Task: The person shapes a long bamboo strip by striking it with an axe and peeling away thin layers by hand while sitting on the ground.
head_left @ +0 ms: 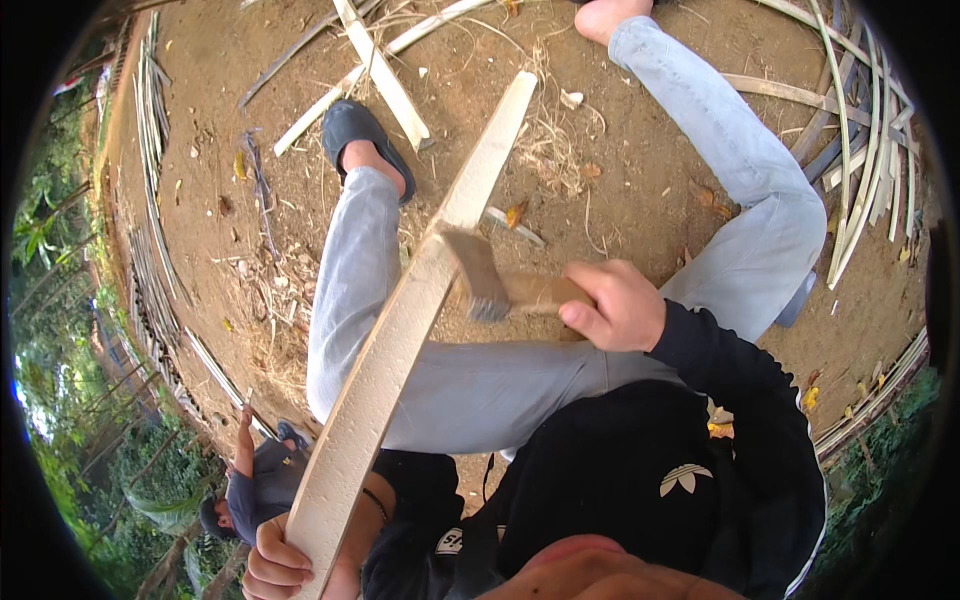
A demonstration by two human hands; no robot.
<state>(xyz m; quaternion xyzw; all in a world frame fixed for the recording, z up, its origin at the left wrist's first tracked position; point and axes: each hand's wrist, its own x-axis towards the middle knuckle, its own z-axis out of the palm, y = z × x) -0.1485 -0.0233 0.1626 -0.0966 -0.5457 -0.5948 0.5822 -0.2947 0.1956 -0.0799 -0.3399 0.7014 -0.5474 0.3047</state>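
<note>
Holding 1 plank (372,375) (L), 1 hatchet (482,278) (R) w/ 2 hands (275,562) (618,305)

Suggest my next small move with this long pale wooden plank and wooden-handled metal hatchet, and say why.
I'd probably try one light, controlled stroke along the right edge of the plank, away from your left hand. The hatchet is at that edge, partway along; your right hand grips it, and your left hand holds the plank's near end.

At lower left, the left hand (275,565) grips a pale plank (385,350) slanting to top centre; mid-frame, the right hand (622,305) holds a hatchet (485,283), its head against the plank; long strips (785,92) lie upper right
</note>
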